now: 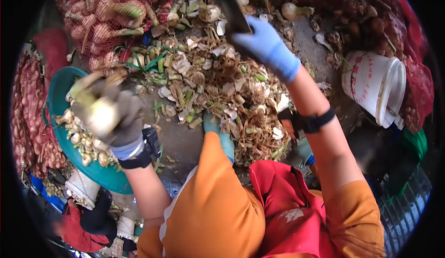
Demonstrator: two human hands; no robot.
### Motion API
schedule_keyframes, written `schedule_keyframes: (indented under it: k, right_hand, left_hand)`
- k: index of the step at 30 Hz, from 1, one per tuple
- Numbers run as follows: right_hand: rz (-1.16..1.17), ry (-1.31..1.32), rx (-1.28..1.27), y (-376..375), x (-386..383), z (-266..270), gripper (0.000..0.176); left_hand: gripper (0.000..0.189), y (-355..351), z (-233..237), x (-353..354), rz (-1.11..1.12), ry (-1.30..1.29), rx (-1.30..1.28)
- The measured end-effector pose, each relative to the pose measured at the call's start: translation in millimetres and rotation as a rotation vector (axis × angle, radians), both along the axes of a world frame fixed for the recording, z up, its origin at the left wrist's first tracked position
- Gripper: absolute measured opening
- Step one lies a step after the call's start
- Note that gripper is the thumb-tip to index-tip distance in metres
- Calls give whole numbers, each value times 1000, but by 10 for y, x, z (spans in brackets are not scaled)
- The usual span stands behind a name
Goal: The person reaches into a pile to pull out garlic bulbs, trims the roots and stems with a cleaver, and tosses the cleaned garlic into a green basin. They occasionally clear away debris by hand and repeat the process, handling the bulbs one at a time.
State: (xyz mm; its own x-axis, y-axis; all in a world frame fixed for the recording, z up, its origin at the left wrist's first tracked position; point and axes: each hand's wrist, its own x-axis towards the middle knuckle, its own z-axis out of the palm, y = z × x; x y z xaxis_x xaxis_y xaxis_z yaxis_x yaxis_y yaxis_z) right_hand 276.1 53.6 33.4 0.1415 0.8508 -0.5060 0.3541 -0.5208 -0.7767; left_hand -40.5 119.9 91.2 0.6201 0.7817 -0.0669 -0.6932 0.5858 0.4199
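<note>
My left hand (121, 114), in a dark, dirty glove, holds a whitish garlic bulb (103, 116) with part of its green stem, blurred by motion. It is over the edge of a green basin (104, 174) that holds several trimmed bulbs (88, 143). In a light blue glove, my right hand (264, 42) is closed round a dark, flat-bladed tool (232, 9) that points up toward the top edge; its handle is mostly hidden. Between my hands, cut stems and dry peelings (208, 81) lie heaped on the ground.
Red net sacks of garlic (109, 21) stand at the upper left, with more garlic (34, 119) at the far left. A white bucket (366, 81) lies tilted at the right. Another person in red (83, 228) is at the lower left.
</note>
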Motion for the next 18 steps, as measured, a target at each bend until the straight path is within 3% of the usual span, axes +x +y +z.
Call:
schedule_keyframes:
  k: [1, 3, 4, 5, 6, 7, 8, 9, 11, 12, 13, 14, 15, 17, 18]
  right_hand:
    - [-127, 117, 143, 162, -78, 32, 38]
    - [-88, 151, 442, 531, -200, -261, 35]
    - [-96, 255, 349, 624, -245, -420, 35]
    - [-102, 359, 252, 676, -283, -524, 35]
    - [-63, 191, 152, 681, -311, -536, 37]
    - [-70, 179, 79, 576, -382, -336, 36]
    - [-22, 200, 83, 409, -464, -342, 37]
    - [26, 225, 87, 236, -545, -326, 38]
    - [191, 345, -32, -168, -619, 51, 40]
    - [209, 345, -110, -260, -581, 183, 40]
    - [223, 346, -186, -323, -527, 260, 41]
    - [186, 194, -127, -375, -471, 222, 39]
    - [285, -150, 48, -377, -397, 234, 33]
    - [401, -497, 244, -398, -341, 317, 28]
    - [439, -564, 349, -430, -343, 347, 25]
  left_hand:
    - [35, 92, -86, -77, -135, -338, -105]
    - [38, -10, -159, 227, -3, -173, -132]
    - [44, -22, -359, 319, -97, -74, -159]
    - [50, -149, -487, 456, -26, 189, -258]
    - [57, -290, -607, 613, 48, 451, -353]
    - [57, -422, -737, 686, 63, 553, -355]
    - [54, -506, -666, 867, 54, 497, -460]
    - [47, -583, -1416, 524, 25, 606, -524]
    - [51, -667, -1224, 675, -58, 603, -184]
    - [41, -642, -1416, 416, -211, 592, -199]
    - [41, -647, -1273, 489, -209, 600, -197]
    - [38, -644, -1004, 676, -95, 762, -98]
    - [39, -642, -765, 798, 19, 920, 0]
    - [58, -660, -593, 745, -268, 883, 15]
    - [62, -720, -765, 632, -247, 907, 104]
